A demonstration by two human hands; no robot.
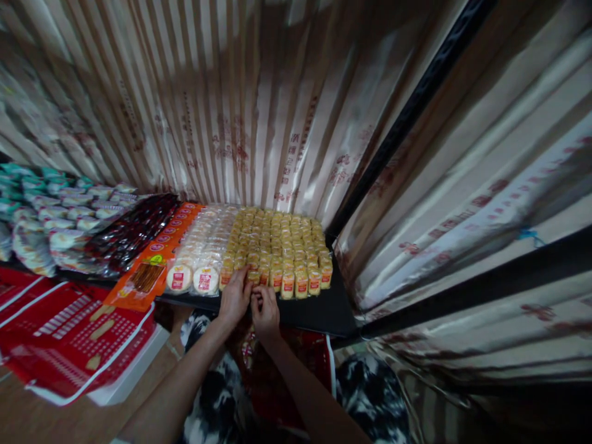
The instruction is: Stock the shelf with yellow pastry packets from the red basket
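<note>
L hand and R hand at front edge of blk shelf; yellow pkts in rows on shelf. Fingers curled, can't tell if clamped on a pkt. Risk: knuckle bump could tip front pkts off shelf.

Room at right end of black shelf; yellow packets block left, curtain, dark post block rear.

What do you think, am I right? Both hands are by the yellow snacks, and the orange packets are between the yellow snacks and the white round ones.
The place is wrong: in the head view, the orange packets lie between the white round snacks and the dark packets. The left hand and right hand really are by the yellow snacks.
</note>
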